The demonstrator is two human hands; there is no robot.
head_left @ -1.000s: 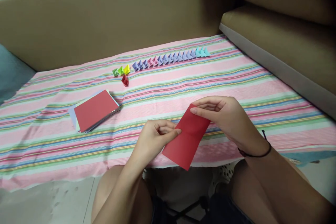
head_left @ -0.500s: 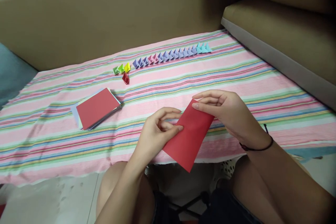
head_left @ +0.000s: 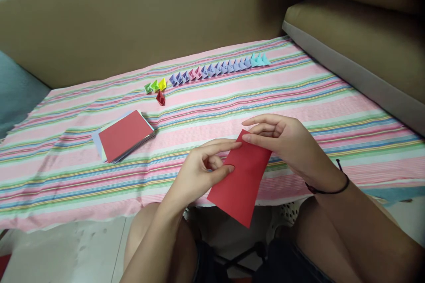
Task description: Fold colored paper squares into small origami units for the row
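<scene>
Both my hands hold a red sheet of paper (head_left: 239,181) above the front edge of the cloth. At its left edge, my left hand (head_left: 204,168) has its thumb on the face of the paper and its index fingertip at the upper edge. My right hand (head_left: 279,139) pinches the top right part, thumb in front, with fingers partly behind. A stack of coloured paper (head_left: 126,136), red on top, lies to the left. Farther back stand a dark red folded paper piece (head_left: 160,98) and a long row of folded paper pieces (head_left: 217,69) in purple, pink and turquoise.
A striped cloth (head_left: 186,124) covers the seat. Green and yellow folded pieces (head_left: 155,86) sit at the row's left end. Behind rises a brown backrest (head_left: 149,22); brown cushions (head_left: 352,44) stand at the right and a blue cushion (head_left: 20,88) at the left.
My left index finger has moved up and right to the paper's upper edge. The sheet has tilted, its lower corner shifting right and down. My right hand stays nearly in place.
</scene>
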